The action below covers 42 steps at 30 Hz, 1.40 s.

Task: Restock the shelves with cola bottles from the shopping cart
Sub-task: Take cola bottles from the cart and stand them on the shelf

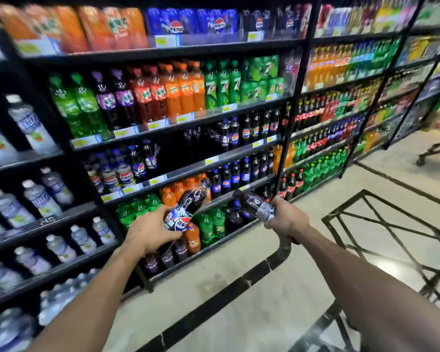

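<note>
Dark cola fills both bottles, one held in each bare hand in front of the shelves [188, 168]. The left hand [150, 231] has its fingers curled tight round the lower body of the left bottle [188, 207], which leans with its cap up and toward the shelves. Its blue label carries a round red, white and blue logo. The right hand [286, 215] clasps the right bottle [254, 203] by its base end, so the bottle lies almost level with its neck aimed at the shelves. Its label looks paler and is too blurred to read. Neither bottle touches the shelves. Both hang in the air before the lower rows, where orange and green bottles stand. Holding each one low probably leaves the neck free and lets a wrist turn stand it upright on a shelf. Matching cola bottles line the rows just above, and one of those rows has a dark gap near its middle, which seems the likely place for these two. The black wire cart [343, 205] sits on the pale floor to the right of the shelves, close by the right hand, within easy reach for the next pair. What it holds cannot be made out.
</note>
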Each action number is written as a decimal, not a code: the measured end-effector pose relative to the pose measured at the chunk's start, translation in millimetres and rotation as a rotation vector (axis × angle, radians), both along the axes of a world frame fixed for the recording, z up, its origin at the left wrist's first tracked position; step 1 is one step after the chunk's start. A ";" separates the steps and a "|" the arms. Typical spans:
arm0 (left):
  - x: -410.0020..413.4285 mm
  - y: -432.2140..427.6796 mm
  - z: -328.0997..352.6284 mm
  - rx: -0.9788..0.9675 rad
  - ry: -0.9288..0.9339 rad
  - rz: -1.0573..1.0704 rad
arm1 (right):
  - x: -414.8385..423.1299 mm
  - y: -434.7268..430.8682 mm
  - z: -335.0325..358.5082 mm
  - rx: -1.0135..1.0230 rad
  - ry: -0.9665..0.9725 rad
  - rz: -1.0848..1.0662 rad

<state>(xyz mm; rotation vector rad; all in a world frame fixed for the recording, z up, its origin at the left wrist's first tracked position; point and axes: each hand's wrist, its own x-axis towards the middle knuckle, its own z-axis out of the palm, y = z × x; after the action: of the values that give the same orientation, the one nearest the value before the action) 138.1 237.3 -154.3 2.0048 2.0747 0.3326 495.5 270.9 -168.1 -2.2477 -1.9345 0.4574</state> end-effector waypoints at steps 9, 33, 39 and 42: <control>6.7 82.9 1.7 -0.008 0.019 0.091 | -29.2 124.4 7.3 0.037 0.055 0.103; -39.2 312.8 -57.0 -0.126 -0.290 0.126 | -97.5 342.3 -23.4 -0.036 0.155 0.044; -27.5 365.9 -72.4 -0.201 -0.452 0.148 | -86.1 390.2 -42.5 -0.093 0.251 -0.006; -10.6 401.7 -87.4 -0.243 -0.556 0.179 | -86.1 425.6 -69.4 -0.086 0.367 -0.022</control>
<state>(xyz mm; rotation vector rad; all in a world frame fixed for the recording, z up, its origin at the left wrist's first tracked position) 127.5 638.9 -241.6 1.3896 1.8295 0.5653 409.4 696.5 -237.5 -2.0506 -1.7304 0.8937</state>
